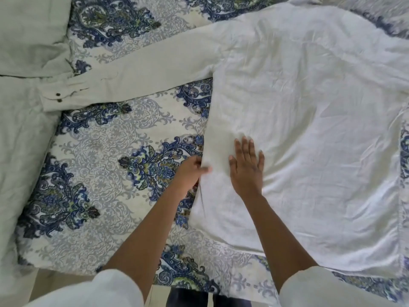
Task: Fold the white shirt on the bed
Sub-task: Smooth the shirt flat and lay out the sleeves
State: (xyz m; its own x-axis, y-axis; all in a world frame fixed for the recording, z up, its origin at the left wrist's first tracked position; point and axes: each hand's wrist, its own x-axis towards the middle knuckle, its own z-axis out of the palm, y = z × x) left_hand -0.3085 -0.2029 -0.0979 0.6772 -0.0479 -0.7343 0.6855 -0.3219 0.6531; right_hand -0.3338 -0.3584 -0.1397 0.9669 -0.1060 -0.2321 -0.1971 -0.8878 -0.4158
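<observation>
Nearest us, both forearms reach in over the patterned bedsheet (106, 138) toward the near-left corner of the white shirt (309, 129). The shirt lies spread flat on the bed, and that is where all the action is.

The left hand (191, 168) is at the shirt's left side edge. Its thumb comes over the cloth and its fingers tuck beneath, so it reads as a pinch on that edge, though the hand is a little blurred. The right hand (246, 166) sits just inside that edge, palm down on the shirt. Its fingers are straight and slightly spread, pressing the fabric flat.

So where are we? Early, by my reading. The body is laid out smooth and wide with only light creases, and no fold shows anywhere on it.

Further out, the long sleeve (143, 67) stretches away from the shirt's left shoulder, fully extended. Its buttoned cuff (59, 96) lies on a pale cloth (20, 140) well to the shirt's left. The shirt's right side runs to the frame edge, so I cannot tell how the other sleeve lies.

Done: spreading and flattening. Left: turning this left side in, bringing in the sleeve, then the right side and the final fold up. This hand placement looks like the set-up for that first side fold.
</observation>
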